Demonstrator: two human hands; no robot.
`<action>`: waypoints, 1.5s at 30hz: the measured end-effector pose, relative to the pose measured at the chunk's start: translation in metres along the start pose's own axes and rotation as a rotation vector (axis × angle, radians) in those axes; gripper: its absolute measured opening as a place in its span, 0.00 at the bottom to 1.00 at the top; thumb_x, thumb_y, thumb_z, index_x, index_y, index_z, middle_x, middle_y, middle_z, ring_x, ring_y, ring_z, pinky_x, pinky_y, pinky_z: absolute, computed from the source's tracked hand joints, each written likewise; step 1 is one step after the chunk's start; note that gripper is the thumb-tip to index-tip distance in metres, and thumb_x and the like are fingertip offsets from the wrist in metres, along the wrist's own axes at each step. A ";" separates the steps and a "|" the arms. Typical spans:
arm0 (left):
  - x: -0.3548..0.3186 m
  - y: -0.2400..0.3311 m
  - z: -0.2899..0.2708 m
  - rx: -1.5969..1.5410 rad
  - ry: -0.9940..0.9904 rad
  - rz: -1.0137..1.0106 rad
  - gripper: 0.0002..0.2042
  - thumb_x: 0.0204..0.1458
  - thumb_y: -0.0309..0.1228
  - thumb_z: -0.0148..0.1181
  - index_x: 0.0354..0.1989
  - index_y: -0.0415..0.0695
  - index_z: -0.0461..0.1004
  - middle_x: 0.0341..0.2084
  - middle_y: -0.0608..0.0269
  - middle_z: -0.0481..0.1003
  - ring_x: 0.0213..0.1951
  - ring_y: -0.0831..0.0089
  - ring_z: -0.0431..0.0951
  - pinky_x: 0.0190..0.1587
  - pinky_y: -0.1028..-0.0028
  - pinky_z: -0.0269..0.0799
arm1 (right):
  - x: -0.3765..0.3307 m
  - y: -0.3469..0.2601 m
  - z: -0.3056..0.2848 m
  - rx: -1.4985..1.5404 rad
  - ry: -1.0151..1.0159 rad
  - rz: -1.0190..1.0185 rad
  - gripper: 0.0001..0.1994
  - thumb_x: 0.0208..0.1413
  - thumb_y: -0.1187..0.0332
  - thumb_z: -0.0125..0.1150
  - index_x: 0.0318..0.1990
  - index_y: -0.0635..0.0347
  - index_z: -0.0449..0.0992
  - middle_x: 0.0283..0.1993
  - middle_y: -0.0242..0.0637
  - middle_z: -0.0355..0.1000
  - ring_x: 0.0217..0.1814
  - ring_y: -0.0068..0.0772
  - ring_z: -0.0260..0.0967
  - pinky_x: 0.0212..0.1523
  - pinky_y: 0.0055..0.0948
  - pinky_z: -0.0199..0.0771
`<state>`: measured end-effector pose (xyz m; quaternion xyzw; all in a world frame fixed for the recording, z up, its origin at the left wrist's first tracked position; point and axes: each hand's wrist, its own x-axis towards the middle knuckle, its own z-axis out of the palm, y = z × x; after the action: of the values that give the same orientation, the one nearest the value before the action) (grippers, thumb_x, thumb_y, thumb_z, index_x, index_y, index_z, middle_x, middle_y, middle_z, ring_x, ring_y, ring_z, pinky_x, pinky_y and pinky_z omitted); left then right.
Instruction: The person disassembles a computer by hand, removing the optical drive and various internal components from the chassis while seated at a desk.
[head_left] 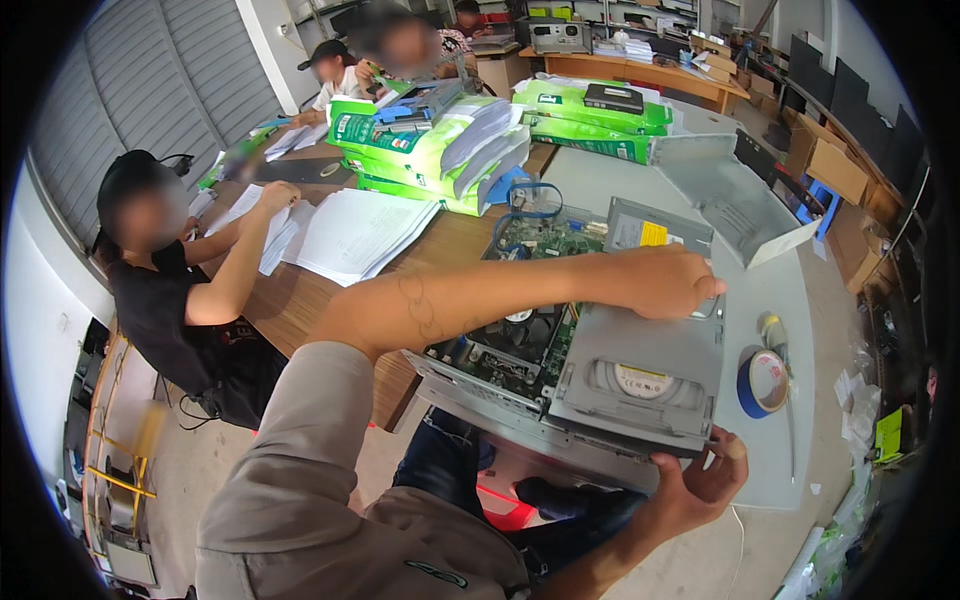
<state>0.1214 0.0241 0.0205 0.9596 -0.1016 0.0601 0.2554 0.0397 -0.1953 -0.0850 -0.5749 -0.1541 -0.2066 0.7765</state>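
Observation:
An opened desktop computer case [470, 385] lies flat before me, its green circuit board and black fan bared. A grey optical drive [645, 372] fills its right side, and behind that sits a metal box with a yellow label [655, 233]. My left arm crosses over the case, and my left hand [672, 283] is closed at the drive's far right end; its grip is hidden. At the drive's near right corner, my right hand [700, 485] has its thumb and fingers curled round the edge.
To the right lie a tape roll [764, 384] and a screwdriver [775, 335]. A detached metal cover [740, 215] rests beyond the case. Green paper packs [420, 150] are stacked ahead. At left, a person [170, 270] handles paper sheets [360, 232]; more people sit farther back.

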 end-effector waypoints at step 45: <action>0.010 0.004 0.019 0.050 -0.197 -0.248 0.29 0.66 0.53 0.40 0.39 0.35 0.75 0.23 0.54 0.73 0.30 0.62 0.73 0.37 0.67 0.68 | -0.003 0.014 -0.010 -0.036 -0.115 0.035 0.34 0.26 0.85 0.78 0.48 0.65 0.72 0.45 0.41 0.73 0.47 0.37 0.70 0.52 0.35 0.72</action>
<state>0.1311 0.0096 0.0079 0.9721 -0.0054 -0.0638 0.2257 0.0439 -0.2010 -0.1016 -0.6024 -0.1844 -0.1623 0.7595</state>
